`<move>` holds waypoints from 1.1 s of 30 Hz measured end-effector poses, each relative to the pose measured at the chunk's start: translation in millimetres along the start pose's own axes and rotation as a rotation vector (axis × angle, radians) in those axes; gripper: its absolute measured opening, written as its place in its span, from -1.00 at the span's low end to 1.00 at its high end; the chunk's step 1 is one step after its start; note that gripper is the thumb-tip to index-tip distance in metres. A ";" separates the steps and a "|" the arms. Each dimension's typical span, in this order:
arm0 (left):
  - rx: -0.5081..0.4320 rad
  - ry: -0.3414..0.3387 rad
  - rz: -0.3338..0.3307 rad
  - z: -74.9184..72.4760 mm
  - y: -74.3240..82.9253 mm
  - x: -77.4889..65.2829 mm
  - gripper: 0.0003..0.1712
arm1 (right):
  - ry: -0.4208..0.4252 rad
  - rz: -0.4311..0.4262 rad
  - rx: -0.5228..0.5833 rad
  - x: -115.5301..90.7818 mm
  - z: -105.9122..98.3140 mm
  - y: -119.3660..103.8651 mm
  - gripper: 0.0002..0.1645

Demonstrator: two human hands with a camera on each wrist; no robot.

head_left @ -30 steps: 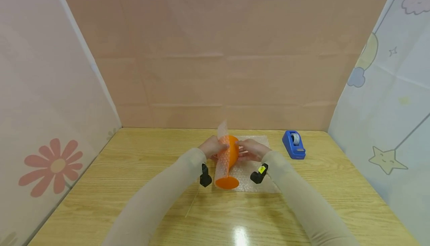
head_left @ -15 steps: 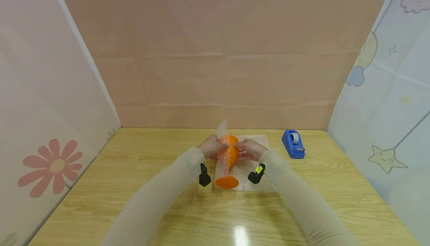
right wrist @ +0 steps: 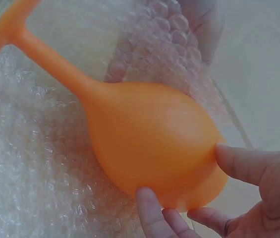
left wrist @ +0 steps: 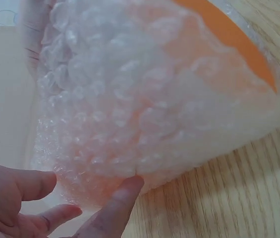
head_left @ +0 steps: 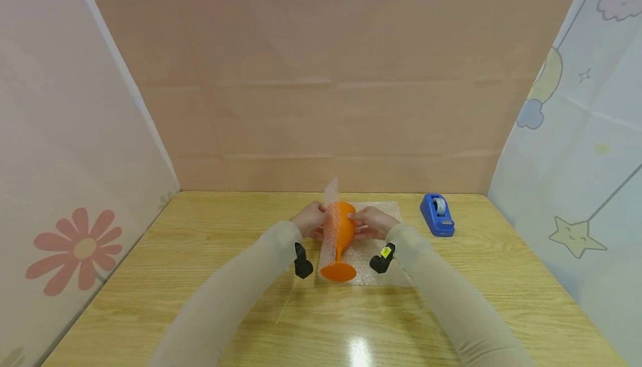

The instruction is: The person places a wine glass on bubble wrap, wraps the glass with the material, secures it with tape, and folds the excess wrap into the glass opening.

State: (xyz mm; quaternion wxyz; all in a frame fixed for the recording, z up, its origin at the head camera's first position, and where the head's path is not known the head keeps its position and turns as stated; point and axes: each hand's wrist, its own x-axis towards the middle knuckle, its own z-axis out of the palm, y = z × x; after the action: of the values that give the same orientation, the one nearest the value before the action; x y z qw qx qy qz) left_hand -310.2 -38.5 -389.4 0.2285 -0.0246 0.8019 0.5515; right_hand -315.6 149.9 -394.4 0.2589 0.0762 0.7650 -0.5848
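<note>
An orange wine glass (head_left: 344,232) lies on its side on a sheet of bubble wrap (head_left: 368,272), its round foot towards me. One side of the wrap is raised and stands along the glass's left side, covering part of the bowl. My left hand (head_left: 309,218) holds this raised wrap from outside; in the left wrist view its fingertips (left wrist: 125,196) touch the bubbled surface. On the other side, my right hand (head_left: 373,222) grips the bowl near the rim. Its thumb (right wrist: 241,162) and fingers press the bare orange surface in the right wrist view.
A blue tape dispenser (head_left: 437,216) with a roll in it stands to the right, beyond the wrap. A thin pale strip lies on the wooden table (head_left: 200,255) left of the wrap. A cloth backdrop (head_left: 321,77) rises behind the table.
My left thumb has drawn back left off the wrap over the bowl. The raised wrap has shifted slightly left, showing more of the bowl and stem. My right thumb has settled on the bowl.
</note>
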 end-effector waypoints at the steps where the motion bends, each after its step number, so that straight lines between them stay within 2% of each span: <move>1: 0.009 0.007 0.002 -0.1 -0.1 -0.6 -0.71 | 0.000 0.001 0.004 -0.1 -0.3 0.0 -0.54; 7: 0.055 0.060 -0.019 0.8 -0.5 -2.1 -0.66 | -0.025 -0.018 0.015 0.1 -0.7 1.0 -0.59; 11: 0.065 0.071 -0.026 1.7 -0.9 0.2 -0.62 | -0.027 -0.022 0.021 0.0 -1.0 1.4 -0.60; 16: 0.051 0.050 -0.038 2.3 0.3 0.1 -0.64 | -0.028 -0.027 0.023 0.0 -2.0 1.9 -0.57; 22: 0.079 -0.013 -0.023 1.5 0.0 -1.4 -0.73 | -0.021 -0.015 0.019 0.1 -1.7 1.6 -0.52; 26: 0.086 -0.032 -0.028 0.3 -2.1 1.6 -0.72 | -0.021 -0.006 -0.013 -1.3 -0.7 0.0 -0.42; 33: 0.091 -0.042 -0.015 -0.2 -1.1 0.8 -0.74 | -0.050 -0.051 -0.103 -7.4 0.9 -2.8 -0.20</move>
State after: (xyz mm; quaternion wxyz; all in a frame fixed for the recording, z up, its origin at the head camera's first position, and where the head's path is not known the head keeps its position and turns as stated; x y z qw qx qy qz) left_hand -310.7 -39.0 -390.6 0.2503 -0.0089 0.8209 0.5132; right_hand -310.1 149.6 -388.6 0.2665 0.0285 0.7889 -0.5530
